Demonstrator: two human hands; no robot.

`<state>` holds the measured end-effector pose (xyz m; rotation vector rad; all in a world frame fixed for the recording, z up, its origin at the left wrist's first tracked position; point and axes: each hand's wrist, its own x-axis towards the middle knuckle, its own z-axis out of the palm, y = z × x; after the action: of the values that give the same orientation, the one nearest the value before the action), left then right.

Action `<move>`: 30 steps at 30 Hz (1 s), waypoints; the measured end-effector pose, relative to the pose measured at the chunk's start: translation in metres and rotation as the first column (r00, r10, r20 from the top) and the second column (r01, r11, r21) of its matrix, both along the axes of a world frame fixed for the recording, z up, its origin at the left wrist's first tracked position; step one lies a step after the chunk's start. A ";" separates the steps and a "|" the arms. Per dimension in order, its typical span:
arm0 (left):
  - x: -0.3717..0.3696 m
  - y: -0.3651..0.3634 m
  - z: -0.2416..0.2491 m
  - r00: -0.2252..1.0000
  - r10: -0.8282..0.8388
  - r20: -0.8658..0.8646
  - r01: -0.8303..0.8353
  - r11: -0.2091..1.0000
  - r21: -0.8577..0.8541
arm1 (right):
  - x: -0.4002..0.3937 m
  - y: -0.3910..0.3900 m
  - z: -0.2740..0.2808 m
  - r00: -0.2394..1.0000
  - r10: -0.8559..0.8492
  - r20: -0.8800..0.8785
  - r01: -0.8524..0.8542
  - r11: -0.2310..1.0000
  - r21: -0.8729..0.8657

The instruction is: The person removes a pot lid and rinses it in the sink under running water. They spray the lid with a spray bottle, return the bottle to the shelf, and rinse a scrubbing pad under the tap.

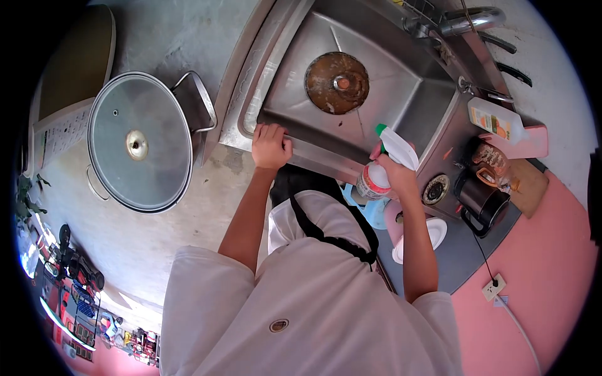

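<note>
My right hand [400, 174] is closed around a spray bottle [374, 183] with a white and green trigger head and a red and white label. It is held over the front right edge of the sink, its nozzle pointing toward the basin. My left hand [271, 148] grips the front rim of the stainless steel sink [301, 149], fingers curled over the edge. In the basin's middle is a brown, stained round drain [337, 83] with a knob at its centre.
A large lidded pot [141, 143] stands left of the sink. The faucet [471, 21] is at the back right. Along the right lie a drain strainer [436, 189], a white bottle [495, 119], a dark kettle [481, 203] and a white dish [433, 235]. A wall socket [494, 287] holds plugged cords.
</note>
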<state>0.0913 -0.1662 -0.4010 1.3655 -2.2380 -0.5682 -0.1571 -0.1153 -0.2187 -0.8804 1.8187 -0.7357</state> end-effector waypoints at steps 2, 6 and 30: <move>0.001 0.001 0.001 1.000 0.001 -0.006 -0.001 1.000 0.019 | 0.000 0.007 0.004 0.998 -0.028 0.060 0.028 1.000 -0.007; 0.001 -0.001 -0.001 0.999 0.013 -0.039 -0.012 0.999 0.031 | -0.005 0.007 0.028 0.923 -0.101 0.371 0.143 0.986 -0.087; 0.002 0.001 -0.001 0.998 0.049 -0.040 -0.045 0.995 0.090 | -0.032 0.003 0.042 0.883 -0.118 0.454 0.252 0.936 -0.247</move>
<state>0.0930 -0.1653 -0.4024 1.4326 -2.1647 -0.6807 -0.1896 -0.1120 -0.1763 -0.6628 1.4211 -1.2530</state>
